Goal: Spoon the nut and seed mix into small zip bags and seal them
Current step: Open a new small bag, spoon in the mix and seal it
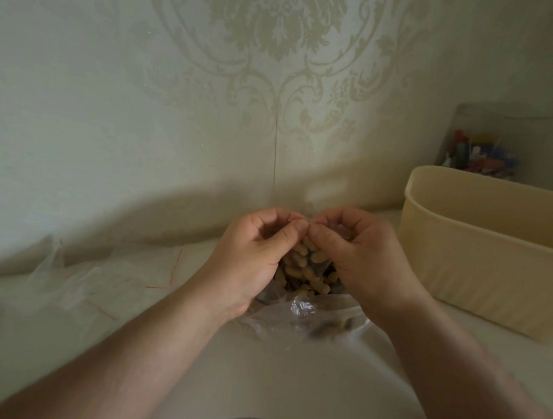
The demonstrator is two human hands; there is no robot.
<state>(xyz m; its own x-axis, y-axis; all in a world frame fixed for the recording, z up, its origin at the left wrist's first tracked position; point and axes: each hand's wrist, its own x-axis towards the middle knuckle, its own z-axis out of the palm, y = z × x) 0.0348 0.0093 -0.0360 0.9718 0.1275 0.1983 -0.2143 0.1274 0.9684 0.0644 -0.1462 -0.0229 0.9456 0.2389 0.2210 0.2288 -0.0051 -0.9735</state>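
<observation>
Both hands are pinching the red-striped top of the small zip bag (pixel 306 269), left hand (pixel 250 254) and right hand (pixel 362 254) thumbs nearly touching. The peanut mix is hanging just below their fingertips, left of the cream tub (pixel 487 250).

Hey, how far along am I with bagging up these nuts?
One small zip bag already looks filled with the nut mix. In hand: your left hand and right hand pinch its red-lined top, apparently sealing it. Left: a pile of empty zip bags at your left, and more mix in the big plastic bag underneath.
</observation>
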